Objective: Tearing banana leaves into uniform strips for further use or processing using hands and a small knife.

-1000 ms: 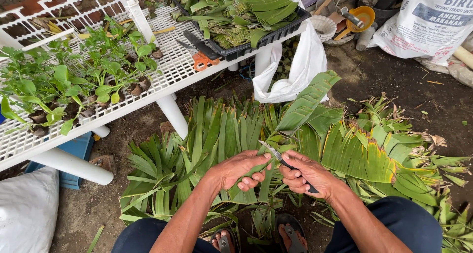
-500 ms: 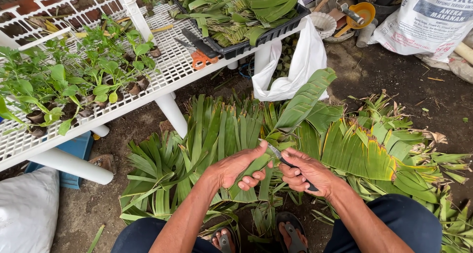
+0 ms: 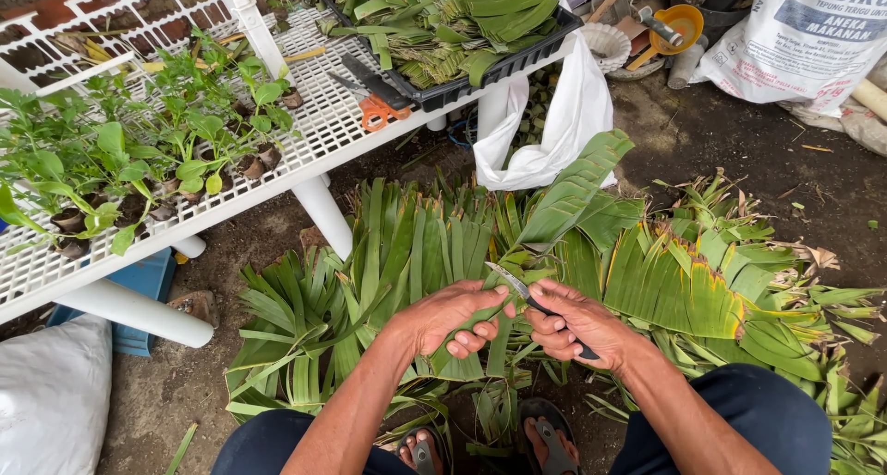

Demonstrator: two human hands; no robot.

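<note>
Little change since 0.5 s ago — left hand (image 3: 453,316) still pinches leaf (image 3: 573,190) at frame centre; right hand (image 3: 580,322), fist closed, still grips knife (image 3: 519,290).

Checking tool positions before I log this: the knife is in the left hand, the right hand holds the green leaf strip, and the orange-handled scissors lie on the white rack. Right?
Not quite: the hands are swapped. The head view shows the knife in the right hand, while the left hand holds the green leaf strip. The orange-handled scissors do lie on the white rack.
</note>
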